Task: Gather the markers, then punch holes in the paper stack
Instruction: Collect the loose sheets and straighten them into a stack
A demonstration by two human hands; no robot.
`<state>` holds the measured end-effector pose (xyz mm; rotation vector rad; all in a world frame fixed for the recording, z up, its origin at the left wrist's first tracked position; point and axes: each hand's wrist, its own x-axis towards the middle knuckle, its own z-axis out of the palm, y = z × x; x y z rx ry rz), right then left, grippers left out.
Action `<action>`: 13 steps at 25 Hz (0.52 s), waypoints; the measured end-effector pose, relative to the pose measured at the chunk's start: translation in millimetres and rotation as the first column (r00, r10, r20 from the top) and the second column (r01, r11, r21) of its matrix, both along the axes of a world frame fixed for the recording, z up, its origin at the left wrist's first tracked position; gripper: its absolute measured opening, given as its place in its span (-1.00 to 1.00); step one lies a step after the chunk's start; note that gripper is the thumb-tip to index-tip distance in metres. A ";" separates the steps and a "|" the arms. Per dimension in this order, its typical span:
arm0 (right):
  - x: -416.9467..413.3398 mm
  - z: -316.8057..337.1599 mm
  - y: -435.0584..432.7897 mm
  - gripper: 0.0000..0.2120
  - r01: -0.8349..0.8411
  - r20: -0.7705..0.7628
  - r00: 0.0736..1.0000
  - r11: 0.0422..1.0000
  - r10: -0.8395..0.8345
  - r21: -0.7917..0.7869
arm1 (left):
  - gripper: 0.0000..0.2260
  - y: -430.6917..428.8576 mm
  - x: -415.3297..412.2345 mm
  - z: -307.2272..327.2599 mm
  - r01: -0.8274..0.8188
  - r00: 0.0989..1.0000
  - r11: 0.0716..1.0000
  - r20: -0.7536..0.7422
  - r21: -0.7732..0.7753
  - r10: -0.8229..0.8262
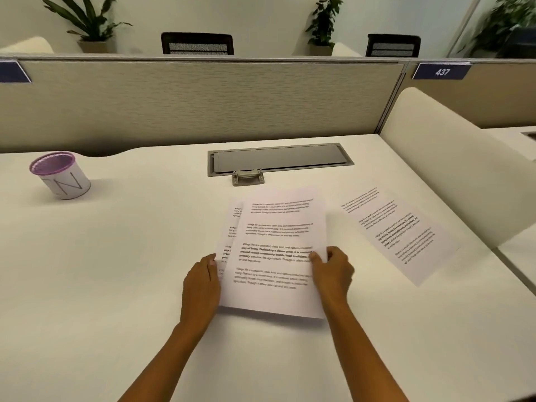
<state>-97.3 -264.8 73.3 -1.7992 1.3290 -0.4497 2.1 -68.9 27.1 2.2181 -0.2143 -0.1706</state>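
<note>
A small stack of printed paper sheets [275, 242] lies in the middle of the white desk [116, 271], the top sheet shifted right of the one beneath. My left hand [201, 285] holds the stack's left edge. My right hand [332, 271] pinches the right edge, thumb on top. One more printed sheet [397, 230] lies apart, angled, to the right. A small grey hole punch [248, 177] sits just beyond the stack. A white cup with a purple mesh rim [59, 175] stands at the far left; no markers show.
A grey cable hatch [280, 158] is set into the desk behind the punch. A beige partition [203, 103] closes the far side and a cream divider [452, 169] the right side. Chairs and plants stand beyond.
</note>
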 end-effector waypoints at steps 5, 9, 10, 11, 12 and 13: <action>34.6 -20.0 22.8 -0.59 -0.181 -0.479 0.873 0.972 0.088 -0.151 | -0.68 -1.0 0.5 -0.8 -0.005 1.000 1.000 0.030 0.015 0.004; 56.4 -23.2 40.3 -0.50 -0.203 -0.548 0.834 0.961 0.069 -0.187 | -0.71 -2.4 -5.3 -3.2 0.005 0.998 1.000 0.067 0.030 -0.007; 60.2 -23.5 41.1 -0.50 -0.186 -0.542 0.838 0.966 0.061 -0.180 | -0.71 -3.0 -5.4 -3.4 0.002 0.997 1.000 0.071 0.027 -0.004; 62.8 -23.1 40.6 -0.50 -0.165 -0.524 0.849 0.973 0.058 -0.160 | -0.72 -3.5 -5.3 -3.2 0.002 0.997 1.000 0.074 0.028 -0.004; 64.7 -22.9 38.5 -0.48 -0.146 -0.498 0.865 0.981 0.065 -0.125 | -0.72 -3.8 -5.1 -2.9 0.003 0.997 0.999 0.074 0.033 -0.005; 66.0 -23.0 35.2 -0.44 -0.134 -0.469 0.879 0.988 0.080 -0.082 | -0.72 -4.2 -4.5 -2.8 0.003 0.998 0.999 0.070 0.038 -0.006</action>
